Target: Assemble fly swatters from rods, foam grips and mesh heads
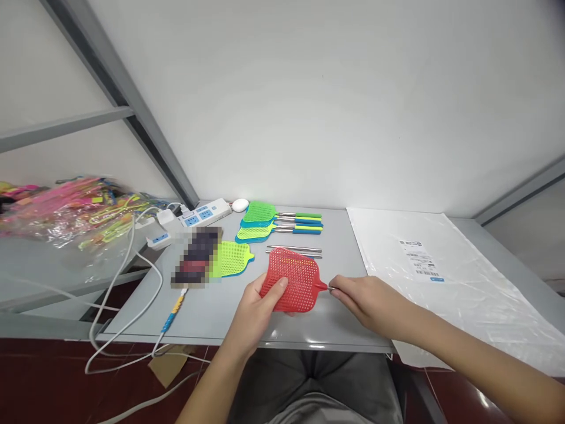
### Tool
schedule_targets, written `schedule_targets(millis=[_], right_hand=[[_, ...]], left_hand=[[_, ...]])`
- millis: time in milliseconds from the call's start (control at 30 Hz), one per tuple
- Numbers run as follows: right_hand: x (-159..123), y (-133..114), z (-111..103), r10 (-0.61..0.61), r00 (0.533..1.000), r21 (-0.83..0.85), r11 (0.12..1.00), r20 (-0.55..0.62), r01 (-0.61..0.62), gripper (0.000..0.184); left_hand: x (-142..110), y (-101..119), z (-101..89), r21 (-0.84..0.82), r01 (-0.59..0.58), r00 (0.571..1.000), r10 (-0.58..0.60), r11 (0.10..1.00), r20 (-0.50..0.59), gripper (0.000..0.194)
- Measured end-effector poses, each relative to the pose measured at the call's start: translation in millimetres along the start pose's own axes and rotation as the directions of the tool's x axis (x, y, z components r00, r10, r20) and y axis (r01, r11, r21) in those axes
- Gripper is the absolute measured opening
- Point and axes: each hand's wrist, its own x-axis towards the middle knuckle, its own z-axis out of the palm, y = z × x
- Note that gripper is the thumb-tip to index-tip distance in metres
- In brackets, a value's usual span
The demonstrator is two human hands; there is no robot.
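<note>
My left hand (260, 306) grips a red fly swatter head (300, 277) by its left side, thumb on top of the perforated face. At the head's narrow neck, my right hand (357, 297) is closed around a thin metal rod (331, 288); most of the rod is hidden in the fingers. Behind the red head lie slim metal rods (293, 249), partly covered by it. Farther back, green fly swatters (260, 213) and yellow ones (256, 232) with metal shafts and coloured grips are stacked over blue ones. A yellow swatter head (236, 259) without a shaft rests to the left.
A blurred-out phone-like object (196, 256) with a cable overlaps the yellow head. Power strips (205, 213) and a white oval object (241, 205) stand at the back left. A white plastic bag (388, 247) with a label covers the right side. Bagged colourful items (88, 206) lie left.
</note>
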Motion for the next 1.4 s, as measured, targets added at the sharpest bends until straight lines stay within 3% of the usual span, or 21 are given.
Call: schedule_targets(millis=[233, 333, 467, 600, 667, 733, 900, 1000, 1100, 1167, 1300, 1400], right_hand=[[10.2, 8.0, 2.2, -0.048, 0.999, 0.200, 0.979, 0.018, 0.043, 0.025], [11.5, 8.4, 1.7, -0.052, 0.999, 0.268, 0.962, 0.015, 0.046, 0.026], [10.4, 8.5, 0.3, -0.072, 0.997, 0.366, 0.928, -0.001, 0.067, 0.028], [11.5, 11.0, 4.9, -0.140, 0.989, 0.409, 0.901, -0.046, 0.147, 0.026], [14.7, 12.9, 10.2, -0.152, 0.985, 0.387, 0.905, -0.085, 0.174, 0.026], [19.4, 14.7, 16.3, -0.133, 0.984, 0.347, 0.923, -0.120, 0.167, 0.026], [29.7, 17.8, 24.4, -0.110, 0.980, 0.250, 0.957, -0.165, 0.149, 0.028], [29.1, 17.3, 22.7, -0.132, 0.974, 0.173, 0.971, -0.183, 0.164, 0.028], [24.0, 14.5, 20.1, -0.161, 0.965, 0.061, 0.982, -0.206, 0.177, 0.028], [20.1, 12.5, 19.3, -0.185, 0.957, -0.022, 0.983, -0.222, 0.184, 0.028], [14.8, 11.5, 20.0, -0.264, 0.932, -0.173, 0.959, -0.247, 0.226, 0.024], [12.4, 13.8, 20.8, -0.312, 0.917, -0.269, 0.932, -0.247, 0.244, 0.024]], left_hand=[[-0.9, -8.8, -11.7, 0.122, -0.184, 0.983, 0.185, 0.975, 0.003, 0.057], [-1.3, -15.2, -22.8, 0.254, -0.377, 0.925, 0.377, 0.891, 0.051, 0.067], [-0.4, -10.8, -39.6, 0.558, -0.561, 0.799, 0.576, 0.612, 0.171, 0.092], [5.1, 3.7, -49.9, 0.790, -0.581, 0.728, 0.559, 0.194, 0.397, 0.105], [10.9, 7.6, -53.1, 0.815, -0.575, 0.692, 0.575, 0.072, 0.437, 0.099], [18.2, 7.3, -56.0, 0.830, -0.557, 0.671, 0.601, 0.022, 0.435, 0.085], [35.3, -3.8, -57.2, 0.798, -0.600, 0.620, 0.661, 0.053, 0.422, 0.066], [39.4, -10.0, -51.2, 0.747, -0.646, 0.593, 0.720, 0.158, 0.361, 0.064], [37.6, -12.9, -43.9, 0.691, -0.668, 0.597, 0.753, 0.276, 0.277, 0.061], [34.1, -13.3, -40.1, 0.674, -0.659, 0.627, 0.740, 0.334, 0.246, 0.055], [24.4, -10.6, -32.8, 0.703, -0.567, 0.738, 0.645, 0.430, 0.201, 0.041], [15.4, -5.4, -24.3, 0.670, -0.519, 0.781, 0.613, 0.531, 0.119, 0.044]])
